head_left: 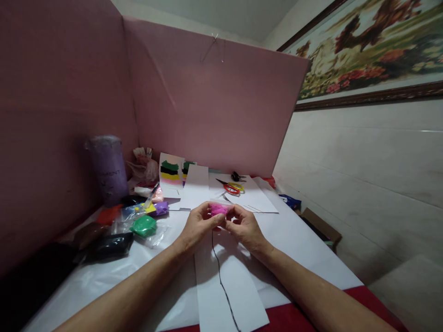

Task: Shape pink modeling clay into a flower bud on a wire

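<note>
In the head view, both hands meet above the middle of the desk (pixel 304 240), which is covered in white paper. The left hand (pixel 199 226) and the right hand (pixel 244 226) each pinch one side of a lump of pink modelling clay (pixel 219 209) in a clear wrapper, fingers closed narrowly round it, so the clay hangs between the two sets of fingertips just above the paper. Below the hands a white paper strip (pixel 228 286) with a dark wavy line drawn along it runs to the near edge. Toward the left edge lie packets of clay: a green packet (pixel 143 226), a purple packet (pixel 161 208) and a black packet (pixel 110 244). A purple tumbler (pixel 107 168) stands near the far left corner. Scissors with red and yellow handles (pixel 232 186) rest on a sheet near the far edge, against the pink partition (pixel 214 106).
</note>
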The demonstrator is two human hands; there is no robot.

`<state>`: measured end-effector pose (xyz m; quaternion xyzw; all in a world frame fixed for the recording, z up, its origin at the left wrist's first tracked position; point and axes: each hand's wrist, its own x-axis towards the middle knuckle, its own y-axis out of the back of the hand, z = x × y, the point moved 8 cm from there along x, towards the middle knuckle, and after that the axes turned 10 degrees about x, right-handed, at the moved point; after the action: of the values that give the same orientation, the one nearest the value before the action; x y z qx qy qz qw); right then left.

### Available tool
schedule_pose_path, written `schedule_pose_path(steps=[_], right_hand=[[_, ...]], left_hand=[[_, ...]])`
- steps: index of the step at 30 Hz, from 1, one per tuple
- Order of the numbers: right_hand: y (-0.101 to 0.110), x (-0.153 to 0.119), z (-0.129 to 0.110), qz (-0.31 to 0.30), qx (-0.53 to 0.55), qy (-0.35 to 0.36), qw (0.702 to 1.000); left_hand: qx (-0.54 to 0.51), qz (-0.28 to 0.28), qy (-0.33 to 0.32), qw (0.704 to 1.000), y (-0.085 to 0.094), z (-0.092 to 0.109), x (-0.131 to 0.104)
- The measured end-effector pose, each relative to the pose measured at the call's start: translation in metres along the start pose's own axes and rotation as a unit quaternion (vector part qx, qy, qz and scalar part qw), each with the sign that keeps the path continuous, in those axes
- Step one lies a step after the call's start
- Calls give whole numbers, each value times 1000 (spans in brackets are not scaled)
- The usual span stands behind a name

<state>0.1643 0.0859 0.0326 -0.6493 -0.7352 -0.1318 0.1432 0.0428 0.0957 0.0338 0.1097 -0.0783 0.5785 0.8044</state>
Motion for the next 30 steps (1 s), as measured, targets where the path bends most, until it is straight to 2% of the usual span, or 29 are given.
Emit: schedule_pose_path(steps=[3,6,9,14,17,22,26,30], right_hand=[[4,0,-1,19,-40,4,999],[13,0,-6,67,-42,24,997],[16,0,-12,85,-50,52,994],[8,-1,-10,38,-64,46,996],[6,-2,-4,22,-19,19,999],[7,0,-3,16,19,11,1000],[2,1,-2,-6,62,-20,998],[-5,-1,2,-34,77,-50,995]], left_hand=[[23,38,-15,999,6,0,3],[92,75,-50,992,14,3,4],[177,68,-78,979,12,6,3],[274,14,-87,958,0,9,-4],[288,27,-85,953,0,14,-6],[275,51,-131,951,4,23,-5],[261,71,-98,958,14,13,0],[272,58,-85,957,15,7,2]])
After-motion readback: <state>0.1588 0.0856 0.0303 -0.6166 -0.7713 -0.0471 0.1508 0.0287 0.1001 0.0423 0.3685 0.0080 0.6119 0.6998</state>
